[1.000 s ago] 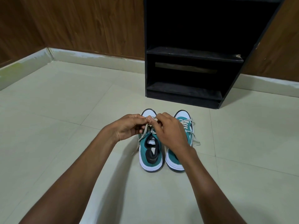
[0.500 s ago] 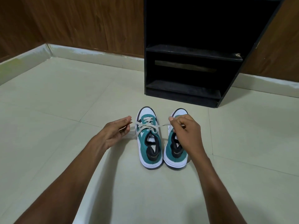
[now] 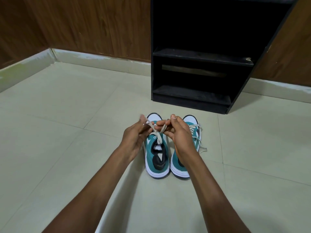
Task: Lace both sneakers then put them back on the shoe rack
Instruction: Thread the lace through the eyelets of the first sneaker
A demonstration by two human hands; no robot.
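Two teal and white sneakers stand side by side on the tiled floor, toes pointing at the rack. Above the left sneaker (image 3: 156,158) both hands meet. My left hand (image 3: 134,140) and my right hand (image 3: 180,137) each pinch an end of its beige lace (image 3: 157,132), and the two ends cross between my fingers. The right sneaker (image 3: 193,130) is partly hidden behind my right hand; its lace hangs loose over its right side. The black shoe rack (image 3: 202,56) stands just beyond the sneakers.
The rack has two dark shelves with nothing on them, and it stands against a wood-panelled wall (image 3: 84,26). A pale skirting runs along the wall's foot. Light floor tiles (image 3: 58,115) spread to the left and right of the sneakers.
Half a second ago my hands were pulled wide apart with the lace stretched between them. They have come back together over the left sneaker, and the lace ends now cross.
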